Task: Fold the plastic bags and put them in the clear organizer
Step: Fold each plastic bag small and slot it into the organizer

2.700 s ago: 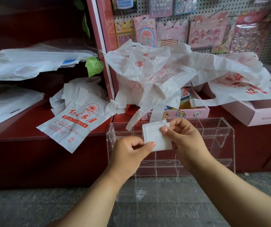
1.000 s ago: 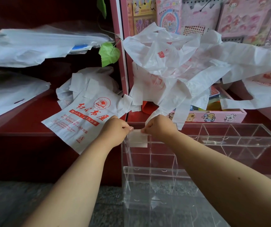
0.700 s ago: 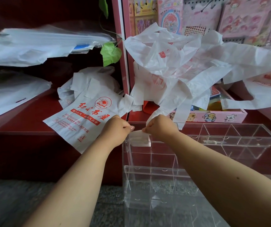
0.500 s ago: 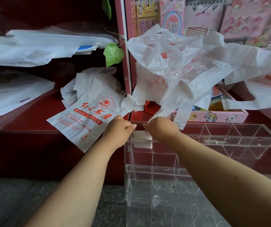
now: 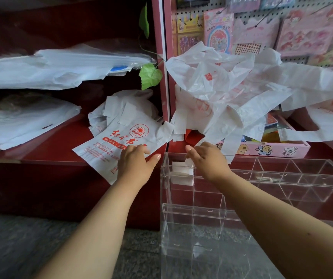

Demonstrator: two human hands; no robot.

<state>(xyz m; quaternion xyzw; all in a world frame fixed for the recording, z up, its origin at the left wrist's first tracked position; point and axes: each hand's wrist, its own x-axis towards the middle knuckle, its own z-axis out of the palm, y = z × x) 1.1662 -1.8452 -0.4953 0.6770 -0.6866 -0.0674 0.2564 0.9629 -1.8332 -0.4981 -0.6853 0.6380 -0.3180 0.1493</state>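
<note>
Now both hands hover empty above the clear organizer (image 5: 262,178).

A folded bag (image 5: 182,173) sits in its top-left compartment, just below the right hand (image 5: 208,161), whose fingers hang loosely curled. Left of that, the left hand (image 5: 136,163) is relaxed, fingers over a printed bag (image 5: 121,141); loose bags (image 5: 232,93) pile beyond.

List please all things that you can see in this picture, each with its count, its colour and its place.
folded bag: one, white, top left compartment of the organizer
clear organizer: one, transparent, lower right
printed bag: one, white with red print, red shelf, under left hand
loose bags: a heap, white with red print, above organizer
pink box: one, behind organizer
leaf: one, green, centre
left hand: resting on printed bag
right hand: above folded bag
</note>
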